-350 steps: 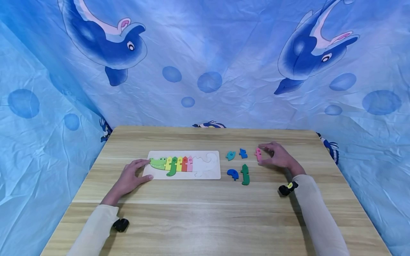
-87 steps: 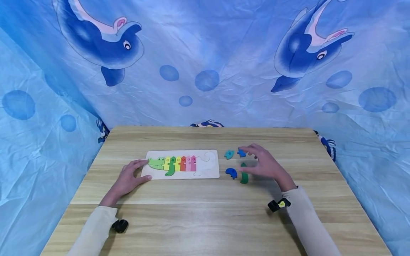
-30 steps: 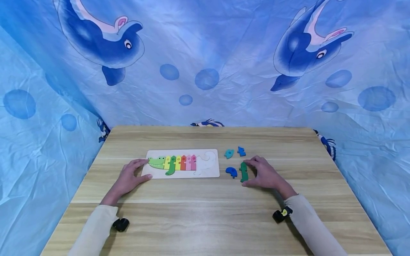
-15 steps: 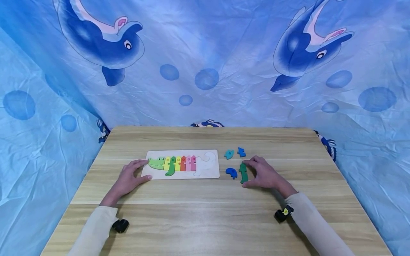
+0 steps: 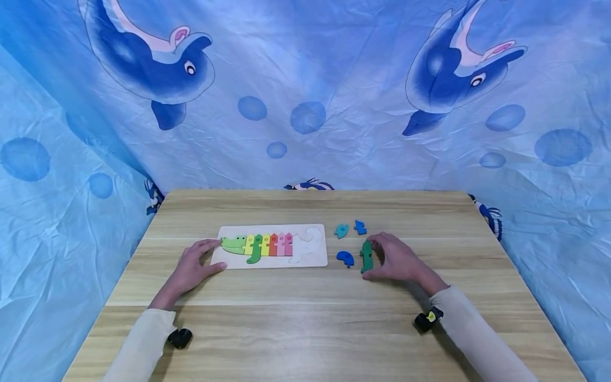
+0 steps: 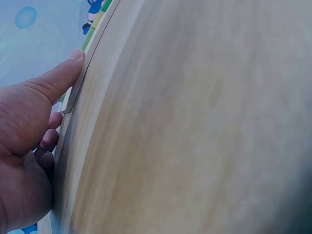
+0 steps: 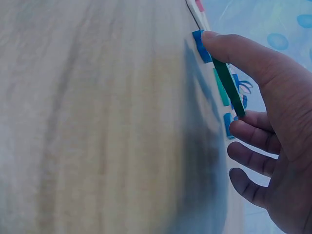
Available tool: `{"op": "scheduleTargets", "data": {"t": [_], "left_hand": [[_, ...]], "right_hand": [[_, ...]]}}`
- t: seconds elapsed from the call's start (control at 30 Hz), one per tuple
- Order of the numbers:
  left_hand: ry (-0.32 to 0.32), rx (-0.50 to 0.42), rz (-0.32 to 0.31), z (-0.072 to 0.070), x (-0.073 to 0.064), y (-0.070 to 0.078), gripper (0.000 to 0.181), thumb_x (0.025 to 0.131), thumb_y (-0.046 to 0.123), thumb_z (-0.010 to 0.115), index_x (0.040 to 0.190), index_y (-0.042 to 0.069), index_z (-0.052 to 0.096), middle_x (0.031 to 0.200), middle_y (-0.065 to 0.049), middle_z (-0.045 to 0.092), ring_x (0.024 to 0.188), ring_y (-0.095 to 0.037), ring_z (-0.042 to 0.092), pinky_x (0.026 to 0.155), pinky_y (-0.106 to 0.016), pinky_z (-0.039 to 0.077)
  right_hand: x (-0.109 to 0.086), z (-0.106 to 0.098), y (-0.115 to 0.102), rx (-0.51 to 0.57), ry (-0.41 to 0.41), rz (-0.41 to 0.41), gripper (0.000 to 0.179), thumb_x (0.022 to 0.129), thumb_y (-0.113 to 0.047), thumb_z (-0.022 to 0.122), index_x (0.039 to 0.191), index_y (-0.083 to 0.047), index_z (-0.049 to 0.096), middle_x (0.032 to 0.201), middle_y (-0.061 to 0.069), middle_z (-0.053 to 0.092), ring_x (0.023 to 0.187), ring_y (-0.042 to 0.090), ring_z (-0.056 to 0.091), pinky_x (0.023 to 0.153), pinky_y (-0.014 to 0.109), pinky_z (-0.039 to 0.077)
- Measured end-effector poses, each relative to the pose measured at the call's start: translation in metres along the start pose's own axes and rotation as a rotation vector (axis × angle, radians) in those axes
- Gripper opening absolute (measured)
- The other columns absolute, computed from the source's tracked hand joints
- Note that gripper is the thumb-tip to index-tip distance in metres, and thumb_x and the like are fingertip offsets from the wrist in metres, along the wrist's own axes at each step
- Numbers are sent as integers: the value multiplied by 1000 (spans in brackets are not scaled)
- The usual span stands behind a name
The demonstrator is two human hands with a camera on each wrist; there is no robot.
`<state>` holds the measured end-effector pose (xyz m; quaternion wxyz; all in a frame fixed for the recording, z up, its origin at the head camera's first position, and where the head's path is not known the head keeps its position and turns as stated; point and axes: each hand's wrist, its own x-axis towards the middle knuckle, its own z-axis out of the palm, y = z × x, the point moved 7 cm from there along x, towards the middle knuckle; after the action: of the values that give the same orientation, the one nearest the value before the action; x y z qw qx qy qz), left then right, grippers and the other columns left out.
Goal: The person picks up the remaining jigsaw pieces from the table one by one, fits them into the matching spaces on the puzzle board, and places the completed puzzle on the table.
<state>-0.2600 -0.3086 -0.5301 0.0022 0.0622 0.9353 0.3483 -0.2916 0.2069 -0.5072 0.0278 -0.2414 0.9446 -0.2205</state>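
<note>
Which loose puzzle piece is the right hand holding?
The long dark green puzzle piece, pinched in the right hand; the shorter teal piece and two blue pieces lie on the wooden table.

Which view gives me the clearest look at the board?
The head view: the board lies face up and almost whole there, with its fitted pieces in sight; the left hand overlaps only its left end. The left wrist view shows it nearly edge-on, the right wrist view just a sliver at the top.
</note>
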Motion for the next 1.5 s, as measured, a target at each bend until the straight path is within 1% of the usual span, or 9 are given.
{"op": "scheduleTargets", "data": {"t": [0.2, 0.4, 0.53, 0.63, 0.77, 0.97, 1.13, 1.37, 1.5], "left_hand": [[-2, 2, -6, 0, 0, 3, 76, 89, 41, 79, 150, 6, 49, 155, -27, 37, 138, -49, 31, 109, -68, 26], [8, -6, 17, -1, -1, 4, 75, 89, 39, 80, 149, 5, 51, 154, -26, 40, 137, -49, 32, 109, -67, 27], [10, -6, 17, 0, -1, 3, 75, 89, 39, 80, 149, 5, 50, 154, -26, 40, 137, -49, 33, 109, -66, 26], [4, 0, 6, 0, -1, 3, 76, 89, 40, 80, 150, 6, 50, 154, -27, 39, 137, -49, 32, 109, -67, 26], [0, 5, -5, 0, 0, 2, 76, 89, 41, 79, 150, 6, 50, 155, -27, 38, 137, -49, 32, 109, -67, 27], [-2, 7, -7, -1, 0, 2, 76, 90, 41, 79, 150, 6, 49, 155, -28, 37, 137, -49, 31, 108, -68, 26], [3, 1, -4, -1, -1, 2, 75, 90, 39, 80, 150, 6, 50, 155, -26, 38, 137, -48, 31, 109, -67, 26], [14, -5, 12, -1, -2, 4, 74, 90, 38, 80, 149, 6, 51, 154, -27, 39, 136, -48, 32, 108, -66, 26], [12, -17, 11, -3, -3, 5, 73, 90, 37, 80, 149, 6, 51, 154, -26, 40, 136, -48, 32, 108, -66, 25]], "right_hand": [[0, -12, -9, -31, 21, 6, 98, 68, -67, 85, 139, -6, 57, 115, 4, 62, 108, 23, 60, 90, 49, 53], [3, -23, -20, -35, 52, -1, 96, 70, -61, 88, 141, -6, 56, 118, 7, 63, 108, 25, 59, 87, 48, 53], [8, -26, -29, -40, 63, -13, 95, 71, -61, 87, 141, -5, 56, 118, 8, 64, 109, 26, 59, 87, 48, 53], [12, -28, -36, -35, 64, -19, 96, 71, -62, 86, 141, -4, 56, 118, 9, 64, 109, 26, 59, 88, 49, 53], [18, -31, -45, -26, 69, -27, 96, 71, -60, 87, 143, -4, 55, 119, 10, 65, 110, 27, 59, 90, 50, 53], [29, -32, -57, -39, 76, -46, 94, 72, -60, 87, 142, -7, 56, 123, 11, 65, 116, 29, 60, 96, 52, 52], [37, -30, -66, -8, 72, -72, 93, 73, -61, 85, 142, -6, 55, 122, 12, 66, 115, 31, 61, 95, 53, 51], [50, -21, -72, 5, 81, -105, 91, 73, -60, 86, 141, -7, 56, 118, 6, 64, 108, 29, 63, 86, 46, 53], [56, -18, -76, 30, 78, -116, 92, 72, -59, 87, 141, -6, 56, 118, 9, 65, 108, 30, 63, 87, 48, 54]]}}
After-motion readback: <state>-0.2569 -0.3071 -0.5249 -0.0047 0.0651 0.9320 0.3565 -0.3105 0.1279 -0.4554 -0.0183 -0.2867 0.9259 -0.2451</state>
